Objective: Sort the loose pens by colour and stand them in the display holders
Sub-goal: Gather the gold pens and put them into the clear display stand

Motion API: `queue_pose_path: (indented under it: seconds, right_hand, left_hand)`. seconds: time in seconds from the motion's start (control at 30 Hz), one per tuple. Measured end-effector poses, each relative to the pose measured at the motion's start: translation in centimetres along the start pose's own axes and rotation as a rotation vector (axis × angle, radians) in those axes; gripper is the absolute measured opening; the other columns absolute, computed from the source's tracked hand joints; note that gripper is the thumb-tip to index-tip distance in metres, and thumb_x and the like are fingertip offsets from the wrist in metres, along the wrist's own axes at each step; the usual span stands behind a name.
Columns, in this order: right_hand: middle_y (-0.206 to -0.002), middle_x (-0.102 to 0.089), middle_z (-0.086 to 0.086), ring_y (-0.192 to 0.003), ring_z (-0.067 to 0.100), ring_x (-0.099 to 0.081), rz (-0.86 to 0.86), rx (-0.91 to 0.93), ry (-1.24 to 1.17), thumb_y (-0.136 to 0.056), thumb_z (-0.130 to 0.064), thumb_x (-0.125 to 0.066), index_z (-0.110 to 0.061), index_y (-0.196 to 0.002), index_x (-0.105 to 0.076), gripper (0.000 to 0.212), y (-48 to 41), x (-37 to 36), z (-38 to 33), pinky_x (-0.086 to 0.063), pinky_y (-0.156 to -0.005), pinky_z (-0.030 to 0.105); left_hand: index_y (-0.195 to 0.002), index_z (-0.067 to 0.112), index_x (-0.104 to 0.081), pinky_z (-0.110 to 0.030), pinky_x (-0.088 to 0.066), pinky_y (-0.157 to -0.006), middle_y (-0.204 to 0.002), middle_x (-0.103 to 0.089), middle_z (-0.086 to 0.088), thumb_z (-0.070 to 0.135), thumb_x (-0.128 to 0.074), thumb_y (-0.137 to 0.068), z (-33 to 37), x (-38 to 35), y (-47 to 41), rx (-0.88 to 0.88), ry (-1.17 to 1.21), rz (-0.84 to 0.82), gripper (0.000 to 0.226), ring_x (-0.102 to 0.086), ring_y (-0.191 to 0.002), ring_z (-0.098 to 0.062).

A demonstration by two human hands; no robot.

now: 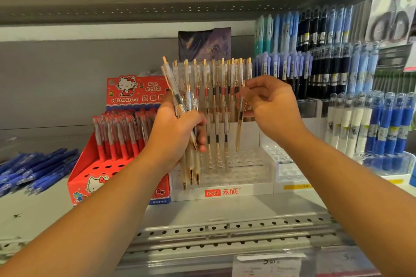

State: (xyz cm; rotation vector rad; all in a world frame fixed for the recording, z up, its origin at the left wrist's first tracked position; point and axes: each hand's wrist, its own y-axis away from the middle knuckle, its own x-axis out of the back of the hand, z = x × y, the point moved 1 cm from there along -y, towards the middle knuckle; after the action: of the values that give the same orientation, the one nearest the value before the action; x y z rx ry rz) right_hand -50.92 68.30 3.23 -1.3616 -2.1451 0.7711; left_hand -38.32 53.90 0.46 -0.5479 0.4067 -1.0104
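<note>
Left grip point(175, 135) clutches the pen bundle point(180, 101), right grip point(272, 108) pinches one pen point(240, 123) — missing a holder point(245, 171) hole may topple neighbours.

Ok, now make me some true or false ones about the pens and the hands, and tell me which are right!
1. The left hand grips a bunch of pens. True.
2. The right hand holds nothing. False: it pinches one gold pen, tip pointing down.
3. The Hello Kitty box holds red pens. True.
4. The blue pens on the far left stand upright in a holder. False: they lie loose on the shelf.
</note>
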Motion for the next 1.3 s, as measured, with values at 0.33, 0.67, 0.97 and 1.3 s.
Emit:
queue_pose_path:
  seconds: [0.33, 0.67, 0.97, 1.3]
  right_hand:
    - [-0.091, -0.069, 0.008, -0.089, 0.030, -0.068, 0.021, 0.053, 0.051, -0.096, -0.009, -0.062, -0.029, -0.087, -0.057, 0.022, 0.1, -0.1, 0.8, -0.060, -0.070, 0.052]
    - [-0.089, -0.067, 0.005, -0.087, 0.019, -0.066, 0.022, 0.081, 0.115, -0.094, -0.010, -0.064, -0.031, -0.086, -0.058, 0.023, 0.1, -0.2, 1.4, -0.059, -0.071, 0.028]
    - [-0.078, -0.065, -0.006, -0.075, 0.011, -0.065, -0.134, -0.007, 0.277, -0.088, -0.014, -0.073, -0.017, -0.091, -0.068, 0.007, 0.3, -0.8, 2.3, -0.056, -0.065, 0.015]
    - [-0.080, -0.070, -0.002, -0.070, 0.008, -0.064, -0.168, -0.059, 0.415, -0.087, -0.024, -0.075, -0.021, -0.091, -0.066, 0.010, 0.5, -0.7, 1.9, -0.052, -0.065, 0.020]
  left_hand:
    - [-0.088, 0.029, -0.056, -0.030, -0.043, -0.042, -0.065, -0.058, -0.008, 0.006, -0.057, -0.080, 0.5, -0.2, 0.3, -0.003, -0.014, -0.051, 0.024, -0.050, -0.047, -0.023]
    - [-0.076, 0.040, -0.062, -0.031, -0.044, -0.043, -0.065, -0.057, -0.010, 0.007, -0.057, -0.077, 0.7, -0.4, 0.4, 0.019, -0.024, -0.063, 0.033, -0.050, -0.047, -0.025]
    - [-0.101, 0.026, -0.055, -0.029, -0.044, -0.042, -0.066, -0.061, 0.001, 0.010, -0.057, -0.080, 0.4, -0.3, 0.4, 0.044, 0.001, -0.050, 0.026, -0.053, -0.049, -0.020]
    - [-0.102, 0.018, -0.051, -0.027, -0.040, -0.040, -0.063, -0.059, 0.003, 0.009, -0.055, -0.080, 0.3, -0.4, 0.5, 0.057, 0.000, -0.102, 0.024, -0.050, -0.047, -0.020]
